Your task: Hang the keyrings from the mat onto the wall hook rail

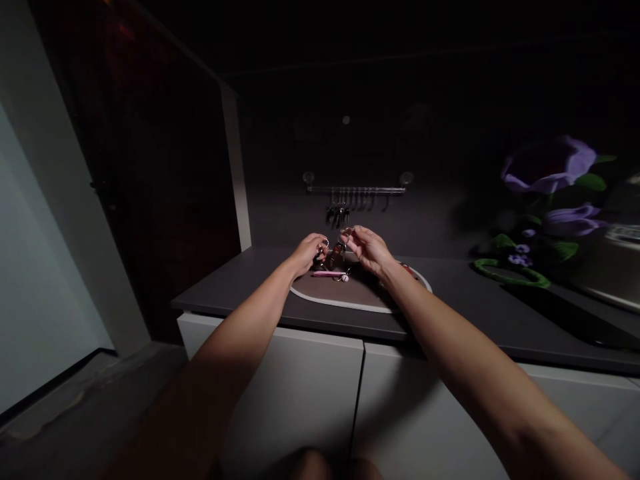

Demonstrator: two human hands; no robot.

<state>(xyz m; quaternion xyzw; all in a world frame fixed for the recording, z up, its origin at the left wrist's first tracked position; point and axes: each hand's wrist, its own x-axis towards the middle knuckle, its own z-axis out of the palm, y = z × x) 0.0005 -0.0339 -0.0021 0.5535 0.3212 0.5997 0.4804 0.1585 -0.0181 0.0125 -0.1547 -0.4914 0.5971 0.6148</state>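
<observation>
My left hand (306,253) is closed on a metal key ring (325,243), with small dark pieces hanging below it. Opposite it, my right hand (370,248) pinches another ring, from which a bunch of keys (341,248) seems to hang; dim light blurs its parts. Both hands hover over a brownish mat with a white rim (345,306). On the mat lies a pink strap-like piece (327,274) beside a small round pale charm (345,278). A small red item (407,269) shows partly behind my right wrist.
A clear rail (355,190) with several hooks is fixed to the dark wall, and keys (338,215) hang from its left part. The dark countertop (225,280) tops white cabinets (300,380). Purple fabric flowers (550,167) and a green ring-shaped base (510,273) stand at right.
</observation>
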